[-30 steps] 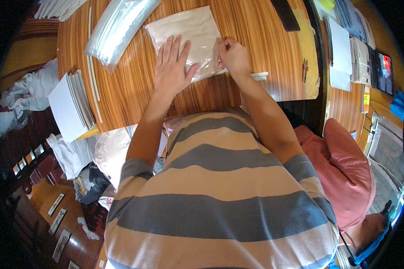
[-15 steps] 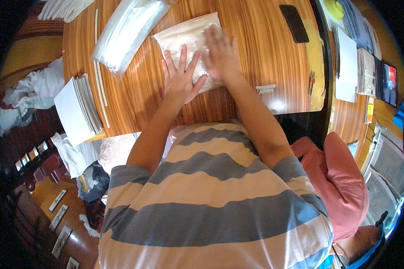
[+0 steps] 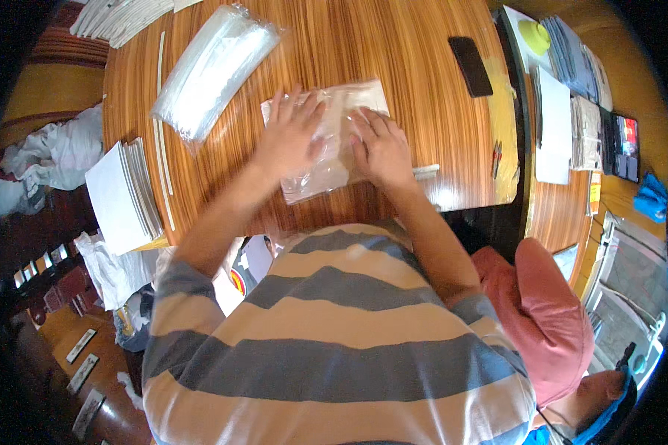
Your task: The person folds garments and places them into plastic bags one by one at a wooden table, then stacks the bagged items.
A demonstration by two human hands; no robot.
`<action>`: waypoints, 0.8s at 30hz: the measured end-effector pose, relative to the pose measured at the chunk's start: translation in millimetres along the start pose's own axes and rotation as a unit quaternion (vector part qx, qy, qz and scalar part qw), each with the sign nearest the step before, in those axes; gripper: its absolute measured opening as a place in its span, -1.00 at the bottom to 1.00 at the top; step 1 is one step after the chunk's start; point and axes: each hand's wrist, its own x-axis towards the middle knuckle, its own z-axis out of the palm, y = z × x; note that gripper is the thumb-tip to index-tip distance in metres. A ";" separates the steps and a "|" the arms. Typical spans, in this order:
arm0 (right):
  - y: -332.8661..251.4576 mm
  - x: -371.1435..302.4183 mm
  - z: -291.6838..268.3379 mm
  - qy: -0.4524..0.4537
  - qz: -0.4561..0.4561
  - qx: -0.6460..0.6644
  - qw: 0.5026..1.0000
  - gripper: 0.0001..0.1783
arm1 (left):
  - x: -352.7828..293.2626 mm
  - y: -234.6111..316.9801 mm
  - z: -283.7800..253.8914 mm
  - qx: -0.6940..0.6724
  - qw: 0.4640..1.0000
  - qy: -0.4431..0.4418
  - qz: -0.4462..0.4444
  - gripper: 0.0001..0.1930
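A clear plastic bag with a pale, flat folded thing inside lies on the wood-grain table, close to its front edge. My left hand, a little blurred, rests on the bag's left half with its fingers spread. On the right half lies my right hand, its fingers slightly bent and apart, the thumb toward the middle. Neither hand grips anything. Beyond my left hand is a stack of empty clear plastic bags.
A black phone lies at the far right, near yellow tape and a small red-handled tool. White flat packs stick out at the left edge. Someone in red sits at my right.
The bag has come nearer to me and turned slightly. My left hand has moved to its upper left, and my right hand has come back toward me. The whole view has shifted a little.
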 end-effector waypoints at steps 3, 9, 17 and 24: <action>-20.8 28.8 -5.4 0.125 -0.051 -0.080 0.988 -0.39 | 6.8 70.2 11.5 -0.061 0.985 -0.014 -0.162 -0.08; -5.9 32.7 28.3 0.048 -0.029 -0.068 0.996 -0.09 | 11.4 79.3 38.2 -0.078 0.980 0.050 -0.176 -0.04; -6.7 36.1 28.1 0.014 -0.019 -0.086 0.996 -0.02 | 10.4 78.1 38.7 -0.109 0.976 0.034 -0.187 -0.06; -17.3 44.5 15.3 0.013 -0.019 -0.062 0.998 -0.10 | 3.7 58.9 25.2 -0.301 0.934 0.097 -0.164 -0.02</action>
